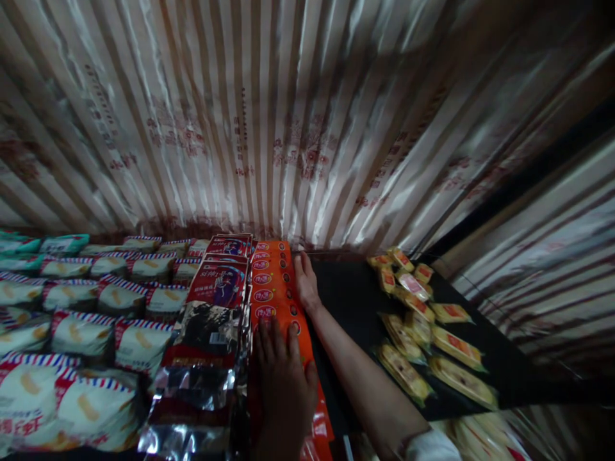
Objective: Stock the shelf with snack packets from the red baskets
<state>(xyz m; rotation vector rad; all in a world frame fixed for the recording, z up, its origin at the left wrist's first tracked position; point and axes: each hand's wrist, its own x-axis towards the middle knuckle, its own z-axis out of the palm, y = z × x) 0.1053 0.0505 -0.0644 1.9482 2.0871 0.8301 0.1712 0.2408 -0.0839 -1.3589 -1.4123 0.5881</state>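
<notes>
Orange packets [276,288] seemingly run lengthwise toward curtain [250,128]

Rows of bagged snacks [81,336] at eight o'clock and orange packets [279,296] at six suggest a shop or stall.

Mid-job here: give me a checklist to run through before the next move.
1. Left hand flat on the orange packs: ok.
2. Right hand along their right edge: ok.
3. Far orange packs overlapping in one row: ok.
4. Dark red packs in a row on their left: ok.
5. Yellow packs lined up: not ok, loosely scattered.
6. Near orange packs even: cannot tell, partly hidden and dim.
</notes>
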